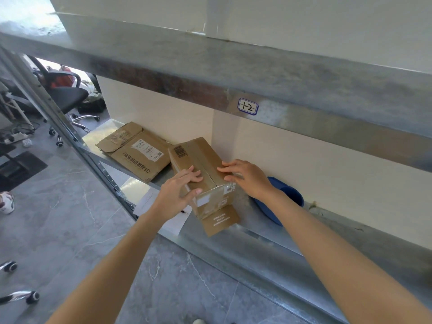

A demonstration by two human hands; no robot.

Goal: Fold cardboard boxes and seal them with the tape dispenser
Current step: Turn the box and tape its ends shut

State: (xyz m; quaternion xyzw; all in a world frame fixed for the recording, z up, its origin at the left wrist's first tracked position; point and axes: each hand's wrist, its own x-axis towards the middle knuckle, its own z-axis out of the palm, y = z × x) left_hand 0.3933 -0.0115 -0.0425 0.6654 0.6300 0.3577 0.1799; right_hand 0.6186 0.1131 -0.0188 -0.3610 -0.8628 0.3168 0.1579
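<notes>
Shelf label reads "1-2"; box bears barcode.

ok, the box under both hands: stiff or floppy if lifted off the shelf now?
Probably somewhat floppy: the box shows a gap along its top seam, and the left hand and right hand lie flat on the flaps. The near-end flap sticks out loose onto the shelf, so it would likely swing. Likely light, being thin card, though contents are hidden.

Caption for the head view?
Left hand and right hand rest on a cardboard box on a metal shelf.
</notes>
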